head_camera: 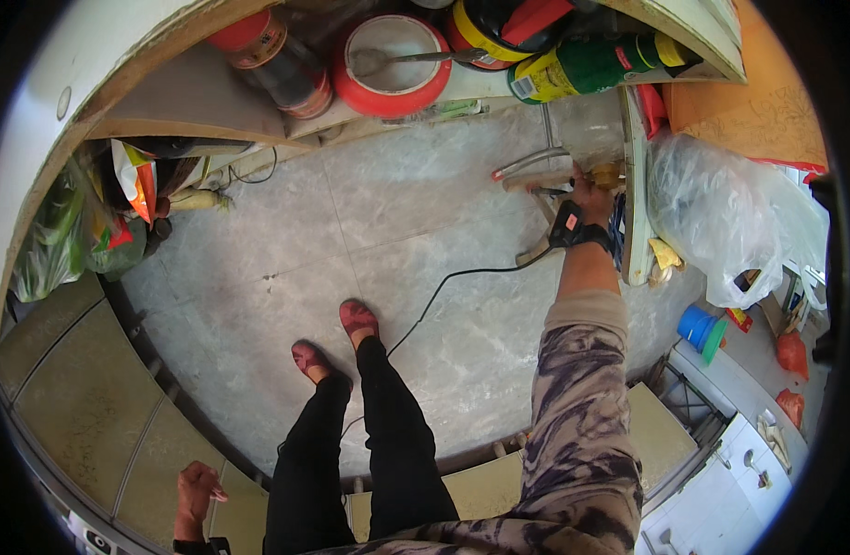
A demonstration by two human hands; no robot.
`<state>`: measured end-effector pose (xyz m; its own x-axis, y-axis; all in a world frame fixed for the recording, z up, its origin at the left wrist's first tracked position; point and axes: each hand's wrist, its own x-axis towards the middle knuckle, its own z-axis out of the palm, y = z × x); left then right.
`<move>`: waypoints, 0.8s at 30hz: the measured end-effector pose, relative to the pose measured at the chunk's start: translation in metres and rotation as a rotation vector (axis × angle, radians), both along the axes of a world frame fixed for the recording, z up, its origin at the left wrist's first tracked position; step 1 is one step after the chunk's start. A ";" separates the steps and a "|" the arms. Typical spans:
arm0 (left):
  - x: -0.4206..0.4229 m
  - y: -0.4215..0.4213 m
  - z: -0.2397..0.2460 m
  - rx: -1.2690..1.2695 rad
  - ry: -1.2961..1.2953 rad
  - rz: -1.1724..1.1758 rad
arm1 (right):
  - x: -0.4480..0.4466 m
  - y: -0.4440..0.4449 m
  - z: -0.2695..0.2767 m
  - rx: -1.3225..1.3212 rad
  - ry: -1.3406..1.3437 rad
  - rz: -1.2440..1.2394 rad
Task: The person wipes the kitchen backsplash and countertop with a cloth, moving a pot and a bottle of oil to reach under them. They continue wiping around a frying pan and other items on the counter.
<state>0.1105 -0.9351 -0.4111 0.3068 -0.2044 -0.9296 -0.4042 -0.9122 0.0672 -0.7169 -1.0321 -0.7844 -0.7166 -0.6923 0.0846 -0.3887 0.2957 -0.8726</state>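
My right hand [593, 202] reaches down beside the white end panel [634, 187] of a shelf unit. An amber-coloured object [605, 175] lies against or just behind its fingers; whether they grip anything I cannot tell. Close to that hand, a curved metal bar with a red tip [529, 164] and wooden pieces [534, 251] show near the floor. A black device with a cable [566, 223] is strapped to my right wrist. At lower left my left hand [200, 483] hangs with curled fingers, nothing visible in it, in front of cabinet doors [85, 409].
Overhead, a shelf holds a dark bottle [286, 73], a red-rimmed jar [390, 104] with a spoon [373, 62] and a green bottle [595, 68]. A plastic bag [709, 201] hangs at right beside a carton [751, 114]. Bagged green vegetables [47, 239] stand left. The cable crosses the floor.
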 end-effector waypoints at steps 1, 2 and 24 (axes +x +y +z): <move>0.000 -0.001 -0.001 0.000 -0.002 -0.009 | 0.004 -0.005 -0.003 -0.058 -0.098 -0.054; 0.000 -0.002 -0.001 0.003 0.000 -0.026 | 0.006 -0.005 0.001 0.106 -0.039 -0.032; -0.001 0.010 0.004 -0.025 0.065 0.013 | 0.058 -0.014 0.046 0.084 -0.745 -0.825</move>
<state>0.1093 -0.9253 -0.4074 0.2490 -0.2246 -0.9421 -0.3863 -0.9150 0.1160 -0.6586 -1.0465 -0.7380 -0.8118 0.0364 -0.5829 0.5666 0.2906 -0.7710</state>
